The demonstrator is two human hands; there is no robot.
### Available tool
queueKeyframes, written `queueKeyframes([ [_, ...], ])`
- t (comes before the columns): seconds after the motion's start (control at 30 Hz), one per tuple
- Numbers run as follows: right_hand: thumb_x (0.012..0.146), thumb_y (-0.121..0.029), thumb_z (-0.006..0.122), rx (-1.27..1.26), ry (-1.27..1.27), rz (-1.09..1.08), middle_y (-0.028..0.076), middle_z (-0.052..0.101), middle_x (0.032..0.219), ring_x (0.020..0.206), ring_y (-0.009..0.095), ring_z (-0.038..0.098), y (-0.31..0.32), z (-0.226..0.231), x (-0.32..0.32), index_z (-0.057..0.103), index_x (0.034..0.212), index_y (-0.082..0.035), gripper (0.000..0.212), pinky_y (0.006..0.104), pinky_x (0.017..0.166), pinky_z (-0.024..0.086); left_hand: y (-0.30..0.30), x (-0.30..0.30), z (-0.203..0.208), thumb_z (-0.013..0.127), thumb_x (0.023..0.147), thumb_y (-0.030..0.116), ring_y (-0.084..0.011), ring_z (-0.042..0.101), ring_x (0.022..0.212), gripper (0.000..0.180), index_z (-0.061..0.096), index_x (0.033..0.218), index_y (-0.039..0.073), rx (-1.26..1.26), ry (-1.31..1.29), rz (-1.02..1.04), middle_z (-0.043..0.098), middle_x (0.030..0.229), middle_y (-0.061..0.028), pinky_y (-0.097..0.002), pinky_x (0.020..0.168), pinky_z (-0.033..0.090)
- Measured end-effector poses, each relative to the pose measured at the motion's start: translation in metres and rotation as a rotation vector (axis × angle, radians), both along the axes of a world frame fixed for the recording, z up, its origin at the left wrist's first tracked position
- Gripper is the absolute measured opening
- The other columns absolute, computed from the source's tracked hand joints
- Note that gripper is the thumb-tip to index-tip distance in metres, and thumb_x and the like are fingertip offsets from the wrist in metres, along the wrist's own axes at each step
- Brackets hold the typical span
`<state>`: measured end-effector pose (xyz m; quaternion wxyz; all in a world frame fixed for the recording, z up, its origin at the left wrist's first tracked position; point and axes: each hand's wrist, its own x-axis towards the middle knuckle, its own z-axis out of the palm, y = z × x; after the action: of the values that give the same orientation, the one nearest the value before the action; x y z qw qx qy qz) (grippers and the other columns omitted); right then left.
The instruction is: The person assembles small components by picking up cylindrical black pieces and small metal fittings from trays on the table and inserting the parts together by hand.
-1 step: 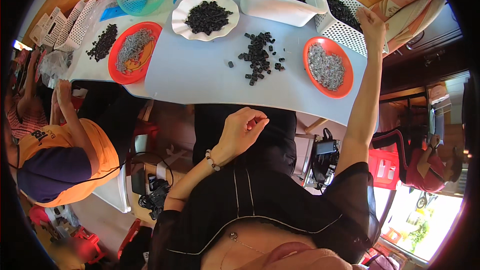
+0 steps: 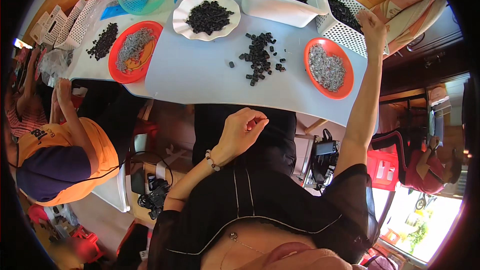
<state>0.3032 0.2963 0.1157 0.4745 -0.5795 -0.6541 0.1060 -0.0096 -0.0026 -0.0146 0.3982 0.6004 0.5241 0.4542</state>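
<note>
Basket [image 2: 345, 40], white and perforated, stands at the right end of the table [image 2: 200, 75] with black pieces [image 2: 342, 14] inside. I see the right hand [image 2: 373, 26] at its rim, fingers bent; the left hand [image 2: 244, 129] hangs curled over the lap [image 2: 280, 142]. Whether either grips anything, I cannot tell.

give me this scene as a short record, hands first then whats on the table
left hand: fingers curled, short of the table; contents cannot be seen
right hand: at the white perforated basket of black pieces; contact unclear
table middle: loose black blocks
table right: orange-red dish of silvery pieces
table back: scalloped white plate, white tub
</note>
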Motion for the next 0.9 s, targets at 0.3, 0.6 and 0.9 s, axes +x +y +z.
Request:
queueKeyframes([
  [0.3,0.092,-0.01,0.063,-0.247,-0.066,0.291,0.002,0.07,0.087,0.075,0.007,0.061,-0.106,-0.073,-0.079,0.071,0.101,-0.002,0.014,0.0232,0.068,0.048,0.003,-0.001,-0.009,0.072,0.085,0.01,-0.0097,0.057,0.06,0.009,0.07,0.089,0.002,-0.074,-0.082,-0.031,0.065,0.078,-0.0055,-0.023,0.057,0.045],
  [0.6,0.084,-0.006,0.068,-0.175,-0.358,0.354,0.012,0.07,0.086,0.075,0.024,0.066,-0.14,-0.113,-0.123,0.069,0.1,-0.002,0.017,0.0343,0.07,0.052,0.002,0.002,-0.009,0.07,0.086,0.011,-0.0077,0.058,0.061,0.012,0.068,0.089,-0.001,-0.179,-0.22,-0.051,0.066,0.077,-0.0049,-0.0223,0.058,0.047],
  [0.9,0.08,-0.009,0.071,-0.179,-0.471,0.348,0.011,0.068,0.089,0.083,0.028,0.065,-0.147,-0.109,-0.126,0.069,0.099,-0.007,0.019,0.0396,0.074,0.051,0.003,0.002,-0.009,0.07,0.089,0.012,-0.0021,0.054,0.062,0.012,0.069,0.09,0.0,-0.262,-0.277,-0.056,0.065,0.075,0.0007,-0.0194,0.058,0.045],
])
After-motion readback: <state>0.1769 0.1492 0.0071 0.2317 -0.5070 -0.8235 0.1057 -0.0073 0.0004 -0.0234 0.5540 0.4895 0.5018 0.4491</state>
